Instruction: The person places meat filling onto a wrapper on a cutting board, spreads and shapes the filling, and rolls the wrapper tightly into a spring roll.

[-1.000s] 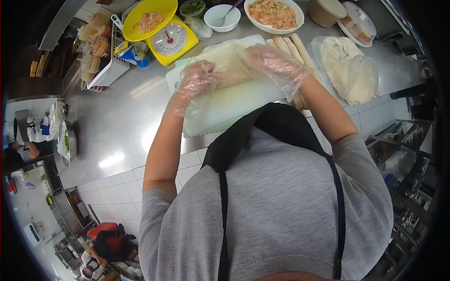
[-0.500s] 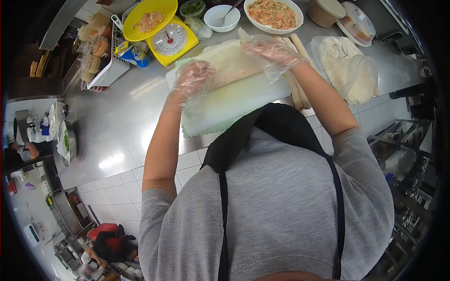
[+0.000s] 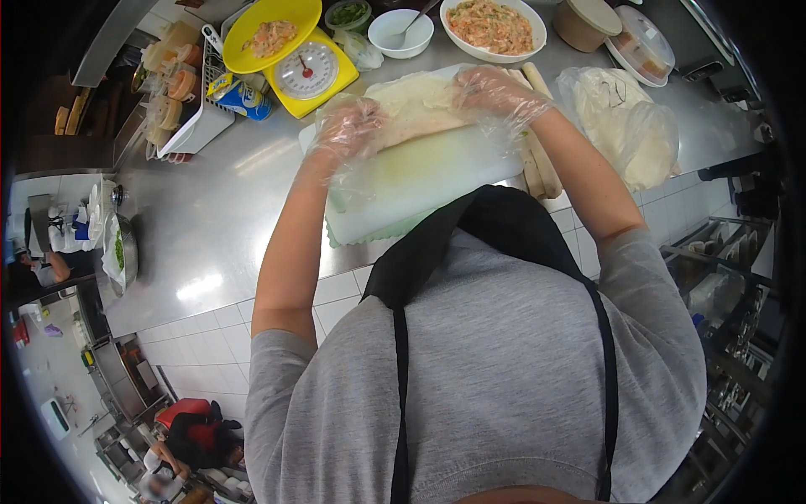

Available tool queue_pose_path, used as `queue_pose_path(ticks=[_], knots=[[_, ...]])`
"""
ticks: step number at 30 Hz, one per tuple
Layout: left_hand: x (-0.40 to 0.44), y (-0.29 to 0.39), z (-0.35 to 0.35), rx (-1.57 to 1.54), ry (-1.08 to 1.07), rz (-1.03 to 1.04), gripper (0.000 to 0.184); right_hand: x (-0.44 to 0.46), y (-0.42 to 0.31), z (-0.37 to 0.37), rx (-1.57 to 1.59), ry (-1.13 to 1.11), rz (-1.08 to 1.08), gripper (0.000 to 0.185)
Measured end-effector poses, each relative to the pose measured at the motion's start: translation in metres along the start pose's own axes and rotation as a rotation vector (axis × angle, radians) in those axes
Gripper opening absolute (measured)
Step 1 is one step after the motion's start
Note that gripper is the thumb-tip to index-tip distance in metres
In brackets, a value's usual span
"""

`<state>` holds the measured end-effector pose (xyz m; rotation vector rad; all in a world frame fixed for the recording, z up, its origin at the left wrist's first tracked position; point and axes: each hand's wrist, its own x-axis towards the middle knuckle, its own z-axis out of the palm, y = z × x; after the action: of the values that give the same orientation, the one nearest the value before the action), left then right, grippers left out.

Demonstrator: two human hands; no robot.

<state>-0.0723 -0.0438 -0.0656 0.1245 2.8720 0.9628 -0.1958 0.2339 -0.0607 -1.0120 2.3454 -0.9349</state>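
Note:
A thin, pale wrapper sheet (image 3: 420, 105) lies bunched or folded along the far part of a white cutting board (image 3: 437, 176). My left hand (image 3: 353, 123), in a clear plastic glove, has its fingers curled on the sheet's left end. At the right end, my right hand (image 3: 497, 94), also gloved, grips the sheet with bent fingers. Both fingertips are partly hidden by the gloves and the sheet. Under the board shows the scalloped edge of a green mat (image 3: 369, 233). Beside my right forearm lie long pale rolls (image 3: 540, 168).
A yellow scale (image 3: 311, 76) bears a yellow plate (image 3: 290, 13) with pinkish filling. Behind the board stand a small white bowl (image 3: 411, 44) with a spoon and a larger bowl of filling (image 3: 491, 29). A plastic bag of pale sheets (image 3: 625, 126) lies right. Other people work at lower left.
The sheet's near edge has moved away from me, baring more of the board. My right hand has shifted slightly right, and its fingers have curled in.

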Motion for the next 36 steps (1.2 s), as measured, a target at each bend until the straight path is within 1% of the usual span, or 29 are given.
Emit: queue_pose_path(ticks=[1,2,3,5,6,7,8,9,10,11,12,13,14,15,16,17,18,19,20,21,22,23,25,27,29,30,32,34,36], knots=[[0.002,0.011,-0.005,0.077,-0.018,-0.04,0.031,-0.002,-0.004,-0.002,-0.011,0.068,0.022,0.034],[0.004,0.018,-0.008,0.153,-0.036,-0.079,0.032,-0.003,-0.007,-0.005,-0.011,0.068,0.022,0.034],[0.005,0.018,-0.008,0.153,-0.037,-0.078,0.032,-0.003,-0.01,-0.008,-0.032,0.068,0.049,0.033],[0.01,0.016,-0.008,0.26,0.002,-0.11,0.032,-0.005,-0.015,-0.013,-0.052,0.068,0.076,0.033],[0.013,0.004,-0.005,0.261,0.001,-0.109,0.032,-0.006,-0.015,-0.015,-0.011,0.121,0.075,0.034],[0.016,-0.019,0.0,0.09,0.153,-0.011,0.032,-0.006,-0.015,-0.017,0.029,0.173,0.075,0.035],[0.015,-0.024,-0.003,-0.082,0.304,0.087,0.032,-0.009,-0.017,-0.021,0.029,0.172,0.076,0.035],[0.013,-0.031,-0.01,-0.083,0.304,0.085,0.032,-0.013,-0.018,-0.025,0.102,0.285,0.053,0.033],[0.006,-0.019,-0.027,-0.093,0.464,0.134,0.033,-0.017,-0.022,-0.029,0.175,0.396,0.029,0.031],[0.0,-0.008,-0.041,-0.102,0.624,0.183,0.034,-0.02,-0.03,-0.034,0.177,0.393,0.029,0.031],[-0.005,-0.001,-0.048,-0.101,0.623,0.18,0.034,-0.024,-0.04,-0.039,0.146,0.438,0.079,0.035],[-0.01,0.006,-0.054,-0.161,0.695,0.127,0.037,-0.028,-0.047,-0.04,0.115,0.485,0.13,0.038],[-0.015,0.011,-0.057,-0.222,0.766,0.075,0.04,-0.029,-0.052,-0.036,0.115,0.486,0.133,0.038],[-0.019,0.018,-0.055,-0.223,0.763,0.075,0.04,-0.025,-0.06,-0.03,0.137,0.509,-0.09,0.038],[-0.024,0.028,-0.049,-0.245,0.693,0.124,0.044,-0.021,-0.069,-0.025,0.158,0.528,-0.316,0.039],[-0.027,0.037,-0.043,-0.265,0.625,0.172,0.049,-0.016,-0.074,-0.016,0.158,0.528,-0.317,0.039],[-0.03,0.043,-0.037,-0.263,0.627,0.173,0.049,-0.011,-0.077,-0.005,0.066,0.463,-0.413,0.036],[-0.032,0.049,-0.029,-0.349,0.404,0.094,0.049,-0.006,-0.081,0.005,-0.028,0.397,-0.506,0.033],[-0.032,0.052,-0.021,-0.432,0.178,0.017,0.049,-0.002,-0.087,0.013,-0.029,0.397,-0.507,0.033],[-0.031,0.052,-0.015,-0.432,0.18,0.018,0.049,0.002,-0.093,0.02,-0.008,0.192,-0.436,0.039],[-0.028,0.05,-0.009,-0.315,0.128,-0.008,0.048,0.005,-0.095,0.027,0.014,-0.012,-0.361,0.047],[-0.028,0.046,-0.003,-0.198,0.076,-0.036,0.048,0.01,-0.086,0.039,0.013,-0.013,-0.362,0.047],[-0.032,0.037,0.006,-0.243,0.08,-0.018,0.048,0.022,-0.074,0.058,-0.152,-0.094,-0.232,0.046],[-0.036,0.028,0.011,-0.116,0.091,0.055,0.048,0.014,-0.072,0.061,-0.191,-0.116,-0.206,0.043],[-0.042,0.029,0.011,-0.109,0.079,0.045,0.047,0.008,-0.064,0.064,-0.249,-0.061,-0.37,0.043],[-0.044,0.031,0.01,-0.1,0.065,0.04,0.047,0.004,-0.059,0.067,-0.25,-0.063,-0.371,0.043],[-0.05,0.036,0.008,-0.062,0.065,0.049,0.046,-0.005,-0.057,0.075,-0.15,0.061,-0.437,0.042],[-0.052,0.037,0.008,-0.022,0.064,0.061,0.046,-0.012,-0.063,0.072,-0.147,0.033,-0.418,0.043],[-0.054,0.033,0.012,-0.097,0.07,0.067,0.046,-0.014,-0.064,0.074,-0.141,0.004,-0.398,0.043]])
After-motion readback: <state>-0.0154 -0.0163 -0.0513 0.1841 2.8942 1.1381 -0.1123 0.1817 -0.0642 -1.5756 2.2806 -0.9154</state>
